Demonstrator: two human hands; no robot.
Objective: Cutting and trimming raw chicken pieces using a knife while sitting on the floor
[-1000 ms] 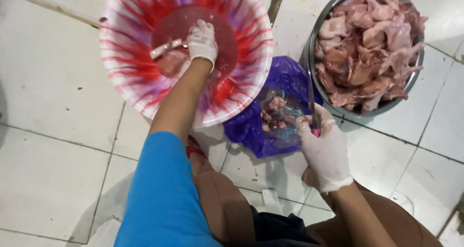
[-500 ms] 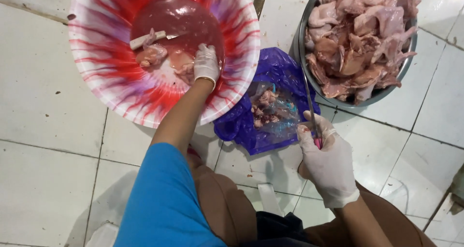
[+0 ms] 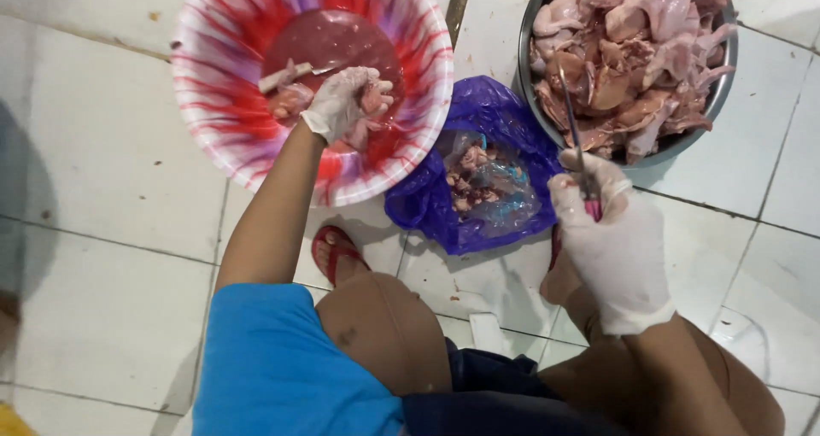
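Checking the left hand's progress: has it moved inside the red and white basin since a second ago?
Yes. The left hand has drawn back from the basin's centre toward its near rim, gripping a meat piece.

The metal bowl (image 3: 531, 103) of raw meat is cropped at top.

A: Left hand (image 3: 342, 103)?
B: White glove on. Bare forearm stretched forward and away from the body, blue sleeve at the shoulder. Fingers (image 3: 374, 90) curled inward, closed in a grasp.

A: Right hand (image 3: 611, 231)?
B: Also in a white glove. Held close in front of the right knee, wrist bent upward, back of the hand to the camera, fingers (image 3: 576, 180) clenched into a fist-like grip.

A: Posture?
B: Squatting; both knees bare, raised.
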